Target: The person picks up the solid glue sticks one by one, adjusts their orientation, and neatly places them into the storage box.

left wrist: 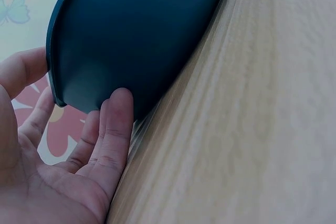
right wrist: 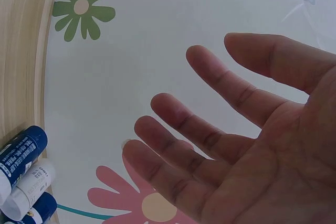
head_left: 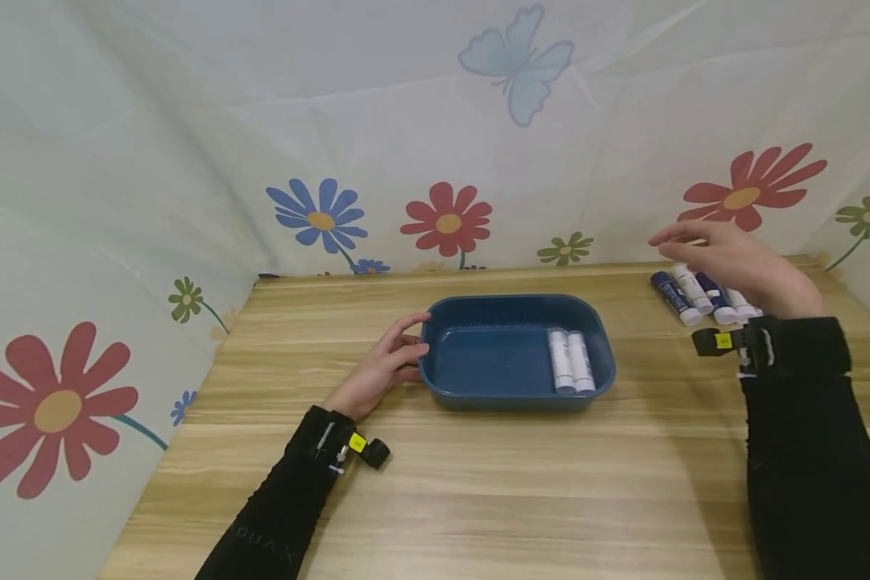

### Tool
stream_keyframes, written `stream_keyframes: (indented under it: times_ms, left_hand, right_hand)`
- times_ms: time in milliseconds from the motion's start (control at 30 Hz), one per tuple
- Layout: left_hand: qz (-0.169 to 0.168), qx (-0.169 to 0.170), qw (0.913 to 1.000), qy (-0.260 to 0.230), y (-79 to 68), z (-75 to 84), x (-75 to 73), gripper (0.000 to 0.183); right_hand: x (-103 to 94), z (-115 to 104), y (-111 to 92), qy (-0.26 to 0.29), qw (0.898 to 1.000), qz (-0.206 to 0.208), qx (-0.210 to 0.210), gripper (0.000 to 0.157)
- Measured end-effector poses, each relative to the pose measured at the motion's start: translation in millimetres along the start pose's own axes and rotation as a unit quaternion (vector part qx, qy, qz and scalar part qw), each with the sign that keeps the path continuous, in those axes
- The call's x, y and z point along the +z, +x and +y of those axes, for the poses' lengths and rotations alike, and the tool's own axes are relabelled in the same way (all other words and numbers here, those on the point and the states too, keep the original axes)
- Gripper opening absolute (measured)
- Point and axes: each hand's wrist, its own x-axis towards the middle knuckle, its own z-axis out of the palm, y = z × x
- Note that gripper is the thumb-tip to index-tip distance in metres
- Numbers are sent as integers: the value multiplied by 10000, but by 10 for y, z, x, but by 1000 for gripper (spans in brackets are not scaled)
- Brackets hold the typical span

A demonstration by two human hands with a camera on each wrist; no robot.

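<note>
A dark blue rectangular bin [head_left: 478,358] stands on the table, with two white glue sticks [head_left: 561,361] side by side at its right end. My left hand [head_left: 379,369] holds the bin's left end. Its thumb and a finger reach over the rim, while other fingers lie against the outer wall [left wrist: 121,40]. Raised above several navy and white glue sticks [head_left: 673,298] at the right, my right hand [head_left: 739,262] has its fingers spread and relaxed. Nothing is in it, as the right wrist view shows. The hand and wrist partly cover this group.
The wood-grain table [head_left: 507,483] ends at the back against a pale flower-print cloth [head_left: 377,121]. More of this cloth borders the left and right sides. A camera [head_left: 712,341] on the right wrist sits close to the loose glue sticks.
</note>
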Motion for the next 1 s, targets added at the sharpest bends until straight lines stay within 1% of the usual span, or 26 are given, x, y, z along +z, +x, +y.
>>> stream_keyframes:
  times_ms: [167,367,467,767,1000]
  left_hand:
    - [-46,-31,10000,-23,9,-9,-10,50]
    - [3,-79,9999,-99,80,-135,-78,48]
    - [37,-67,9999,-95,92,-163,-86,47]
    - [53,-20,9999,-90,98,-178,-93,47]
    - [53,-60,10000,-39,79,-147,-74,47]
  right_hand:
    - [6,43,28,15,9999,-138,45,56]
    - [4,70,45,-62,9998,-197,77,56]
    - [5,78,37,-66,9997,-246,72,59]
    - [13,103,28,-85,9995,-299,-1,61]
    - [17,167,46,-196,9989,-388,165,65]
